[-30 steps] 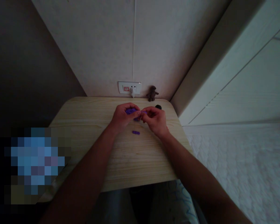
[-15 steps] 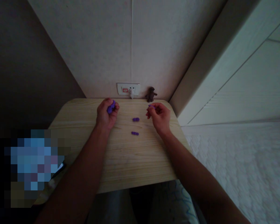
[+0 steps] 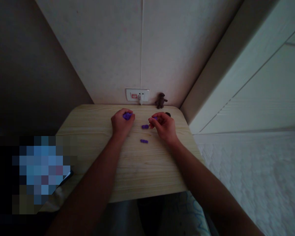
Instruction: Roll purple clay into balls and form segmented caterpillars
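Note:
A lump of purple modelling clay [image 3: 127,116] lies in my left hand [image 3: 121,124], whose fingers are curled around it. My right hand [image 3: 165,127] pinches a small purple clay piece [image 3: 154,118] between thumb and fingertips, partly hidden by the fingers. Between the hands, on the wooden table [image 3: 147,167], rests a short purple clay piece [image 3: 145,127] with a lumpy shape, close to my right fingertips. Nearer to me is a thinner purple clay roll [image 3: 144,141] with similar bumps.
A small brown figure [image 3: 161,100] stands at the table's back edge by the wall. Behind my right hand a dark object [image 3: 167,114] partly shows. A wall socket [image 3: 137,95] holds a white plug. A blurred-out area covers the left side; a white quilted surface [image 3: 250,170] lies right.
Both hands have come closer together, the left moving right and the right moving left. The dark object behind my right hand has come into view. The view has shifted slightly.

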Demonstrator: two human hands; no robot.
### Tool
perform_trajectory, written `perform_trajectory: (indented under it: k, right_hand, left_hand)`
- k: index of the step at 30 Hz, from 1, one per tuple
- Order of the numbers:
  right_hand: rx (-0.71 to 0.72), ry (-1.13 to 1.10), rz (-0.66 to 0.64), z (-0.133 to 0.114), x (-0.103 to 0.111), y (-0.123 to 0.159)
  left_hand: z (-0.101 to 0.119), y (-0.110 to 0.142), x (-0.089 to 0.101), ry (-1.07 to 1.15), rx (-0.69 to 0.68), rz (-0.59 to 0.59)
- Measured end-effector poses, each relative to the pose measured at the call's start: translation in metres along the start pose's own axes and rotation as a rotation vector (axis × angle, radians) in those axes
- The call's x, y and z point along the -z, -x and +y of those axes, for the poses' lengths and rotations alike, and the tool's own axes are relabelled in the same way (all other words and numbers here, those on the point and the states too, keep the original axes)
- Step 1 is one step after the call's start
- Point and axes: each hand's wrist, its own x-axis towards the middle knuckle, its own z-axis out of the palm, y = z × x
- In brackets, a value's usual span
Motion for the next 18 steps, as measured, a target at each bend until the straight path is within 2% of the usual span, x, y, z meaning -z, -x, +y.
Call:
perform_trajectory:
  k: [7,12,18]
  right_hand:
    - [0.017,-0.077,-0.024,0.0042,-0.0004,0.0]
    - [-0.007,-0.103,-0.078,0.0031,-0.0023,0.0018]
    - [-0.07,-0.126,-0.058,-0.0045,-0.0009,0.001]
  left_hand:
    - [0.0004,-0.0014,-0.0029,0.196,0.064,0.01]
    - [-0.0017,-0.0009,-0.0039,0.167,0.065,-0.005]
    - [-0.001,-0.0008,-0.004,0.142,0.07,-0.007]
